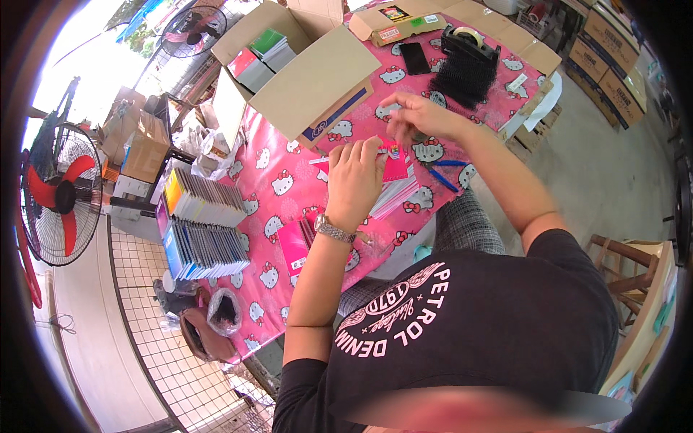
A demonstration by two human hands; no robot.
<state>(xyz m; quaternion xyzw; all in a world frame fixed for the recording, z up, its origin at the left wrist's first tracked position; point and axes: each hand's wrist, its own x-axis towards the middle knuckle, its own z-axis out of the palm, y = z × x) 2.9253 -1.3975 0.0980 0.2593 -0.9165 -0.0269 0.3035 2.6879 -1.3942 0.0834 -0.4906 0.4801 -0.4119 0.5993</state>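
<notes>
Hands meet over a stack of pink notebooks point(395, 177) lying on the counter point(281, 180), which is covered with a pink cartoon-cat cloth. Left hand point(354, 180), with a metal wristwatch point(333, 229) on its wrist, rests on the top notebook; its fingers point(361, 153) are curled and pinch a thin white strip point(320, 160) that sticks out to the left. Right hand point(413, 115) hovers just above the far edge of the stack, its fingers point(393, 108) closed around a small pale piece; what that piece is cannot be told.

Just beside the stack, on the right, lie blue-handled scissors point(442, 173). A second pink notebook point(296, 245) lies nearer the person, partly under the left forearm. Beyond the hands stands an open cardboard box point(317, 79) holding green, red and grey booklets. Farther back are a black phone point(415, 58), a black tape dispenser point(469, 40) above a pile of black binding combs point(462, 76), and a flat carton point(404, 25). At the counter's left end, upright rows of coloured notebooks point(202, 227) stand packed together. A red-bladed fan point(58, 195) stands well apart on the left.
</notes>
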